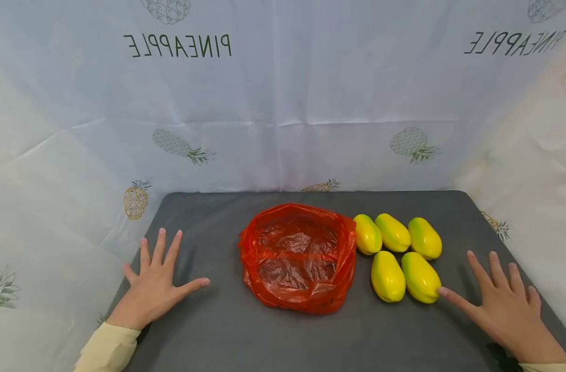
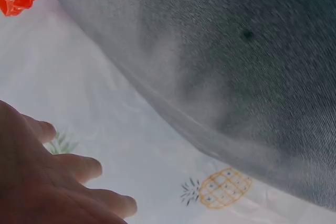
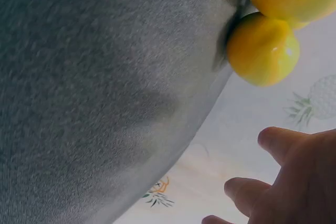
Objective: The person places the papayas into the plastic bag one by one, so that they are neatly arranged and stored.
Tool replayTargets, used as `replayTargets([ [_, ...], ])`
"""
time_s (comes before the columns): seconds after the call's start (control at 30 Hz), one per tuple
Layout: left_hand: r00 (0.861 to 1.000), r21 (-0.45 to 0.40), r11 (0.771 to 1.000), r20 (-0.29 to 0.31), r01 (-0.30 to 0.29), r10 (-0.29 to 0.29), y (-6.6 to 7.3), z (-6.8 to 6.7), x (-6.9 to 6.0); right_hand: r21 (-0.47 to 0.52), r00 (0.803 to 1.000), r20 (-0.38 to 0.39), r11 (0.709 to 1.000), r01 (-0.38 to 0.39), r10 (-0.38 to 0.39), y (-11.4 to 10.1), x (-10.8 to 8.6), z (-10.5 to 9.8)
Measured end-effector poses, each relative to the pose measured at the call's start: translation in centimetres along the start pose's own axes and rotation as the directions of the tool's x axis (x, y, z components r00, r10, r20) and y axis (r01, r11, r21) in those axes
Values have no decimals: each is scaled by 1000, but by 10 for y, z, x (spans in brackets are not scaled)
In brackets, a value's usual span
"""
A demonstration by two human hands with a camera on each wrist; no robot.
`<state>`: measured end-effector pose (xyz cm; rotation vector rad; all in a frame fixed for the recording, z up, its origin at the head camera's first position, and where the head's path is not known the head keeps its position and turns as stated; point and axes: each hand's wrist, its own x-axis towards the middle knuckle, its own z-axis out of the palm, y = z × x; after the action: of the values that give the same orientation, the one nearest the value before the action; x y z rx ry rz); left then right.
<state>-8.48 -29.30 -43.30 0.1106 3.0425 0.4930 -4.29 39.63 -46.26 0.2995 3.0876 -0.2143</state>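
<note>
Though bag (image 1: 301, 300) gapes, underside hidden; sleeves (image 1: 107, 347) cropped

Your bare left hand (image 1: 153, 289) is at 8 o'clock in the head view, straight fingers (image 1: 159, 249) fanned toward 12, cream fabric sleeve (image 1: 107, 345) at its wrist. Your bare right hand (image 1: 508, 312), at 4 o'clock, spreads its fingers toward 11, thumb (image 1: 459, 301) toward 10.

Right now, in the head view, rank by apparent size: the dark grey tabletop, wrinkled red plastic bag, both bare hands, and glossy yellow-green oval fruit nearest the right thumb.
1. Dark grey tabletop
2. Wrinkled red plastic bag
3. Left hand and right hand: too alike to rank
4. Yellow-green oval fruit
</note>
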Motion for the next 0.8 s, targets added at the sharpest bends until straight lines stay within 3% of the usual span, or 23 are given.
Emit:
replayTargets([
  [0.27,1000,-113,994,11,-6,7,10,4,6,49,997,45,997,62,-64,-5,5,-1],
  [0.57,999,-288,957,24,-29,37,46,11,22,110,975,200,991,73,-94,-21,6,-13],
  [0.8,999,-411,912,44,-10,30,81,21,43,145,977,170,984,106,-131,-35,5,-17],
])
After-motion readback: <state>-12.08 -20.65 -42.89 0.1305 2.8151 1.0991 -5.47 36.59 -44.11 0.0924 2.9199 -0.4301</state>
